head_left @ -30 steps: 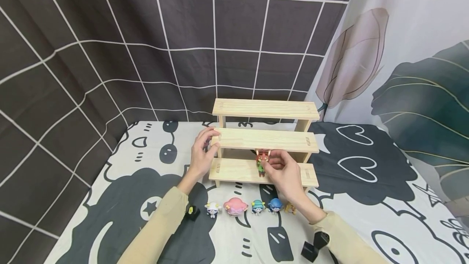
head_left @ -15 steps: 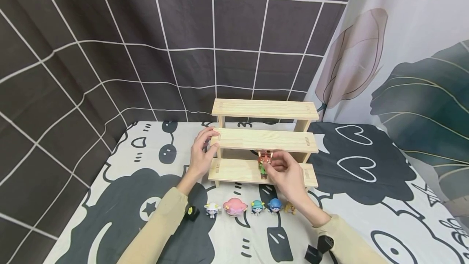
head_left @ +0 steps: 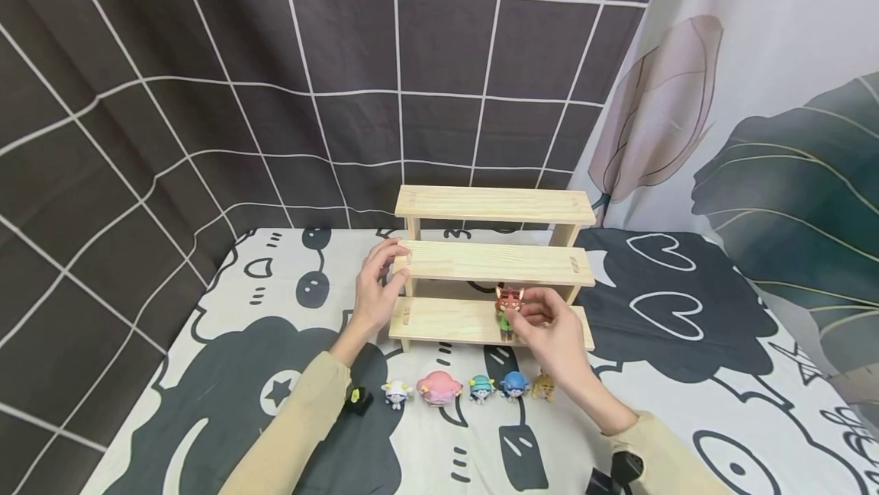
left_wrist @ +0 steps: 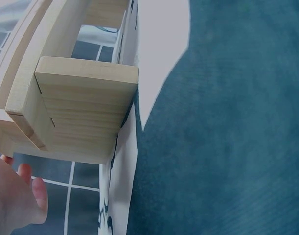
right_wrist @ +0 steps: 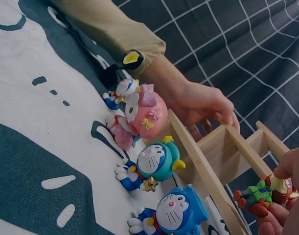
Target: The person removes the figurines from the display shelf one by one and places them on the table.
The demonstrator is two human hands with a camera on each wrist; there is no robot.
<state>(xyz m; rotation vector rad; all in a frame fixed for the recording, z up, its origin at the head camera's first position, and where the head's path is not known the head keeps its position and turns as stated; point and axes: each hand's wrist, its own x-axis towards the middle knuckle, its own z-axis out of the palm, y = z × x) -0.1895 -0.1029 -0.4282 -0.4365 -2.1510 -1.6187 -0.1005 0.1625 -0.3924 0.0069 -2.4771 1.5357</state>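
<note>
Pinching a small red-headed figurine (head_left: 508, 310) between thumb and fingertips, the right hand (head_left: 549, 327) holds it upright over the lowest step of the wooden tiered stand (head_left: 491, 266), right of centre in the head view; whether the feet touch the board cannot be told; the left hand (head_left: 376, 289) grips the stand's left end at the middle step, fingers curled over its edge; lower in the frame, on the patterned cloth (head_left: 687, 342), five figurines stand in a row: white (head_left: 397, 393), pink (head_left: 439, 387), teal (head_left: 482, 388), blue (head_left: 513, 385), yellow (head_left: 544, 387).
</note>
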